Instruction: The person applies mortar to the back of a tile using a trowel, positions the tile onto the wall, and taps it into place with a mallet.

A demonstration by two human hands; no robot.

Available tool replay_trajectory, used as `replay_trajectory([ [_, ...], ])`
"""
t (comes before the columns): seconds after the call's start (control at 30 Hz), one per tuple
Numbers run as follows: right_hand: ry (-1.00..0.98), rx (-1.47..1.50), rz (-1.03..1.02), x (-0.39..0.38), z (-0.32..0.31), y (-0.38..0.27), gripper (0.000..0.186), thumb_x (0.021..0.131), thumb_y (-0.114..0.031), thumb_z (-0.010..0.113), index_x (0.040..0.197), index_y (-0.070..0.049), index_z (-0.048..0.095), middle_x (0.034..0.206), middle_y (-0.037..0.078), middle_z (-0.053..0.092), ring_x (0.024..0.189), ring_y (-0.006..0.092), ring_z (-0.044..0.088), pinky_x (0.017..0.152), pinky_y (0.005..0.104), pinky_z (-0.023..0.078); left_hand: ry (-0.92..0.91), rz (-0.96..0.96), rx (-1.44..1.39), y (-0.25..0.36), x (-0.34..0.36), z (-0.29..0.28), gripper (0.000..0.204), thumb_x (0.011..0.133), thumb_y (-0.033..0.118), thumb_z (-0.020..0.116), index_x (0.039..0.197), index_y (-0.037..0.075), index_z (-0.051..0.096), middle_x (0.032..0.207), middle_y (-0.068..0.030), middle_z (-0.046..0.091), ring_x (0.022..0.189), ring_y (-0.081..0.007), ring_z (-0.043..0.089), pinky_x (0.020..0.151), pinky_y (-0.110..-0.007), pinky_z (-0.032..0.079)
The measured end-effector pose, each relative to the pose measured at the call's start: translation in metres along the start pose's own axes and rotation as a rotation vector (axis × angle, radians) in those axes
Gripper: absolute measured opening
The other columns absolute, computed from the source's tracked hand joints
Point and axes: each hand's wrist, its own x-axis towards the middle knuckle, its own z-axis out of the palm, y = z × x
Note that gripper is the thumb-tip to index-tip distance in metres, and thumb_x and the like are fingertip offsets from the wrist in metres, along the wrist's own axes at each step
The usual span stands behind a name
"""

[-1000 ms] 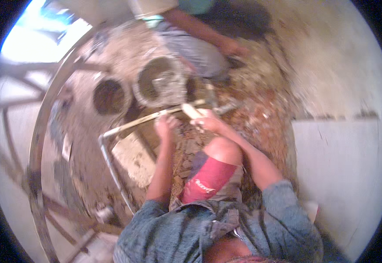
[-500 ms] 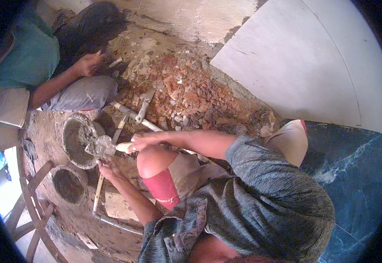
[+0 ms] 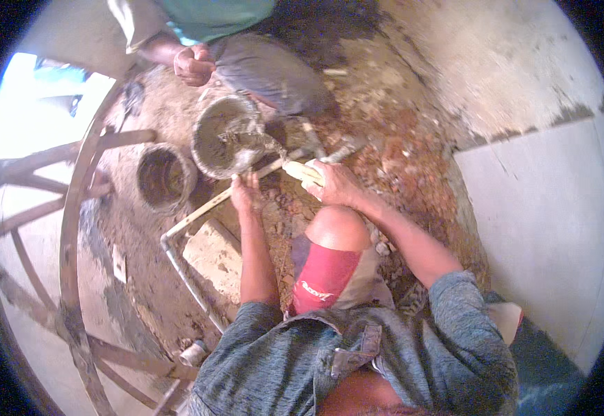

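My right hand (image 3: pixel 338 184) is closed round the pale handle of a trowel (image 3: pixel 304 172). The trowel's mortar-coated blade reaches over a round tub (image 3: pixel 203 161) of wet grey mortar (image 3: pixel 216 141). Beside the tub's near rim is my left hand (image 3: pixel 247 193), fingers stretched out and a little apart. Whether its fingertips touch the rim I cannot tell.
A second tub (image 3: pixel 167 178), darker inside, stands left of the first. Pipes (image 3: pixel 198 212) cross the dirt floor near a flat slab (image 3: pixel 216 258). Across from me a person's fist (image 3: pixel 194 66) hovers. Rubble (image 3: pixel 413 177) lies right; a wooden frame (image 3: pixel 73 263) stands left.
The view has swung round, shifting the tubs and the other person toward the upper middle. The trowel blade now lies over the tub's mortar, and my left hand is lower, by the rim.
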Motion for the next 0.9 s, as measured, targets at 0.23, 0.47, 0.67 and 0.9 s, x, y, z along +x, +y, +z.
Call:
replay_trajectory([
  [0.23,0.129,-0.411,0.009,0.046,0.06,0.016,0.037,0.08,-0.01,0.055,0.114,-0.007,0.041,0.097,0.023,0.056,0.072,0.0437,0.06,0.062,0.053,0.05,0.011,0.038,0.008,0.012,-0.03,0.022,0.022,0.093,0.017,0.044,0.11,0.004,0.048,0.115,-0.0122,0.053,0.112,-0.0338,0.05,0.097,-0.048,0.044],
  [0.47,0.089,-0.493,0.039,-0.01,0.087,0.063,0.04,0.082,-0.008,0.048,0.121,-0.008,0.042,0.101,0.021,0.055,0.073,0.0402,0.063,0.06,0.0519,0.051,0.024,-0.025,-0.07,0.02,-0.012,0.003,0.018,0.091,0.018,0.05,0.102,0.003,0.05,0.107,-0.0135,0.056,0.104,-0.0317,0.056,0.09,-0.046,0.05],
  [0.67,0.04,-0.503,0.126,-0.057,0.024,0.084,0.047,0.078,-0.013,0.056,0.122,-0.006,0.043,0.1,0.021,0.057,0.079,0.0414,0.061,0.067,0.0499,0.051,0.059,0.008,-0.002,0.018,-0.021,0.012,0.01,0.091,0.013,0.049,0.097,0.005,0.05,0.104,-0.0121,0.056,0.096,-0.0284,0.057,0.084,-0.043,0.054],
  [0.9,0.351,-0.371,-0.069,-0.043,-0.055,0.015,0.046,0.073,-0.024,0.068,0.112,-0.003,0.053,0.097,0.02,0.061,0.08,0.0413,0.062,0.072,0.0474,0.051,0.09,0.029,0.05,0.031,-0.003,-0.003,0.012,0.088,0.007,0.056,0.097,0.004,0.048,0.098,-0.008,0.056,0.084,-0.0224,0.058,0.078,-0.041,0.057],
])
